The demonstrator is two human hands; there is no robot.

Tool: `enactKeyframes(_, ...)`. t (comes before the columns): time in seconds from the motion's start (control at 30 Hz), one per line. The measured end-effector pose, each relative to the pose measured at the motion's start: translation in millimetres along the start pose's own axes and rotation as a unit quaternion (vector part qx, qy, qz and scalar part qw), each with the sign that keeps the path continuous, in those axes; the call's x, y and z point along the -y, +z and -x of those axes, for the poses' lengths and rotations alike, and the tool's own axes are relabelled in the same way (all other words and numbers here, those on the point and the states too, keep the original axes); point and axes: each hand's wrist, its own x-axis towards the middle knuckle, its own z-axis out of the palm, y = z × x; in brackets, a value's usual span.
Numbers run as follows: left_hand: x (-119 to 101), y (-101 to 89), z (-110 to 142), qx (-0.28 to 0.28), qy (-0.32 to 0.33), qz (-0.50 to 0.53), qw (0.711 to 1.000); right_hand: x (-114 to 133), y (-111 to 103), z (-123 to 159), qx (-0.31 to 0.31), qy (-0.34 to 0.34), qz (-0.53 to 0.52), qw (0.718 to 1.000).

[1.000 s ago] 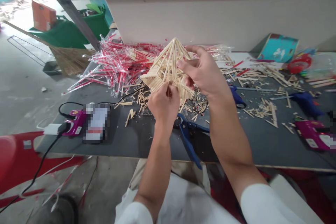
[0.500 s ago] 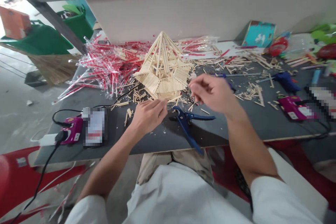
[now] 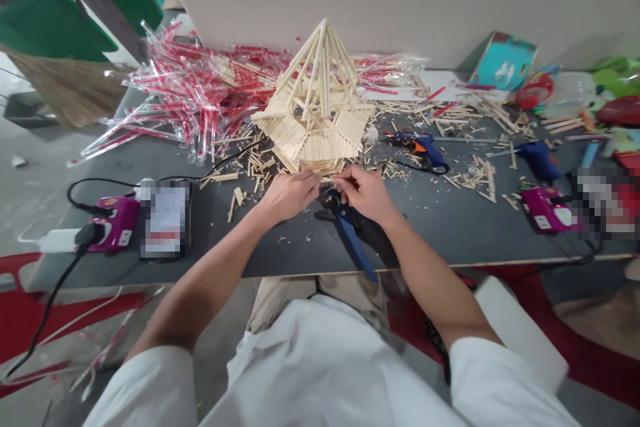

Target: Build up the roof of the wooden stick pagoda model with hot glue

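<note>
A model built of pale wooden sticks (image 3: pixel 320 117), with a pointed open frame over sloping slatted panels, stands on the dark table. Just in front of its lower edge my left hand (image 3: pixel 293 195) and my right hand (image 3: pixel 366 192) come close together, fingers pinched. Between the fingertips shows a small pale piece, too small to make out clearly. Blue-handled cutters (image 3: pixel 353 237) lie on the table below my right hand, partly covered by it. Right of the model rests a blue glue gun (image 3: pixel 425 149) with an orange trigger.
Crumpled plastic wrappers with red strips (image 3: pixel 195 90) pile up at the back left. Stick offcuts (image 3: pixel 473 177) are scattered around. A phone (image 3: pixel 166 220) and a purple power adapter (image 3: pixel 115 220) with cables sit at left; another purple adapter (image 3: pixel 550 209) and glue gun (image 3: pixel 540 159) at right.
My right hand has moved left and down from beside the model to meet my left hand. The glue gun behind it is uncovered. The view has shifted slightly.
</note>
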Motion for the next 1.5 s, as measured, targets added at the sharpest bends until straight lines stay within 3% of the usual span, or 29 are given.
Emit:
enactKeyframes(0.37,-9.2,-6.2,2.4,0.047,-0.059,0.028,0.997,-1.4,11.9,0.6,-0.004,0.011,-0.055,0.998)
enactKeyframes(0.8,-12.6,-12.9,2.3,0.076,-0.060,0.057,0.994,0.3,10.7,2.5,0.001,0.020,-0.077,0.997)
enactKeyframes(1.23,-9.0,-9.1,3.4,0.066,-0.050,0.083,0.993,1.3,6.2,4.4,0.005,0.016,-0.051,0.999)
enactKeyframes(1.37,-11.5,-7.6,3.4,0.067,-0.048,0.086,0.993,3.5,-1.0,3.4,0.008,-0.033,0.050,0.998)
enactKeyframes(1.5,-14.0,-8.0,3.5,0.061,-0.049,0.093,0.993,21.4,-14.8,3.6,-0.063,-0.142,0.160,0.975)
